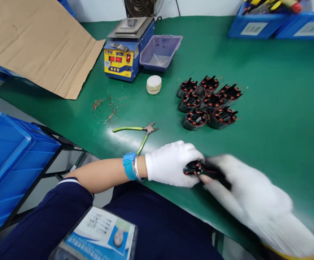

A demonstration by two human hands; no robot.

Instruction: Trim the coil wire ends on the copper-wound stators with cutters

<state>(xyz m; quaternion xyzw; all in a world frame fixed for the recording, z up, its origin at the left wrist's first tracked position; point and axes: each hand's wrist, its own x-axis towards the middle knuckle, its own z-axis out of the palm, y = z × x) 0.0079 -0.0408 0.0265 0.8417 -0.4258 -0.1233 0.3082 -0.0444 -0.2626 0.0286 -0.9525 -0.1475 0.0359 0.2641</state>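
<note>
The green tabletop (267, 108) filled most of your view, with a flattened cardboard sheet (38, 43) lying over its far left corner and a blue crate (8, 162) standing off its near left edge. Blue bins (254, 25) sat along the far right edge. At the back stood a blue and yellow solder pot (124, 54) with red digits lit, and a shallow purple tray (159, 52) touched its right side. In the middle lay a cluster of wound stators (208, 103), black with copper coils, packed against each other.

Your left hand (171, 164), in a white glove, was curled around one stator (193, 168) at the near edge of the tabletop, well apart from the cluster. Your right hand (243, 191), also gloved and blurred, had its fingers closed against the same stator from the other side; its exact grip I cannot tell.

Green-handled cutters (140, 131) lay open just beyond your left wrist. A small white puck (154, 84) sat in front of the solder pot, and copper wire scraps (105, 108) were scattered left of the cutters.
</note>
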